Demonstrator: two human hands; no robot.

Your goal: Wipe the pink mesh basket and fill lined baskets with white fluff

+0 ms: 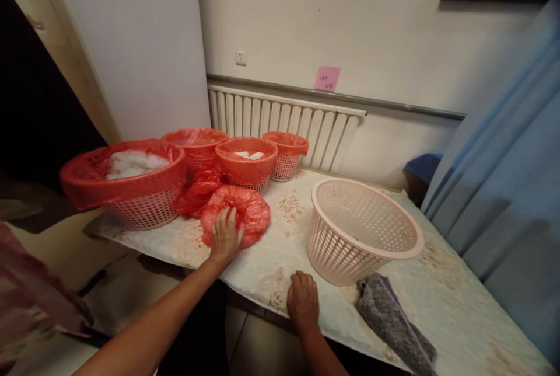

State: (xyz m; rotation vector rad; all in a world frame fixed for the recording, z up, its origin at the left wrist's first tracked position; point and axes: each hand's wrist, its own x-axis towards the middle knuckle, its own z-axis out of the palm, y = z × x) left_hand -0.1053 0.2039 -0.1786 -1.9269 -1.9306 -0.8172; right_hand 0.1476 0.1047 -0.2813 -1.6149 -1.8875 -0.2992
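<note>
My left hand (226, 237) lies with its fingers apart on a crumpled red plastic bag (255, 215) near the table's front edge. My right hand (303, 300) rests on the table edge with its fingers curled in; anything inside them is hidden. Just beyond it stands a pale pink perforated basket (345, 259) with no red lining. A grey cloth (394, 320) lies beside that basket, towards the front right. Left of the bag, another red plastic bundle (199, 192) touches a large basket (144, 209) lined with red plastic and holding white material (135, 163).
Behind the bags stand three more red-lined baskets (195, 138), (247, 169), (285, 166), the middle one with something white inside. A radiator (262, 113) runs along the wall. A blue curtain (516, 160) hangs at the right of the patterned table (280, 247).
</note>
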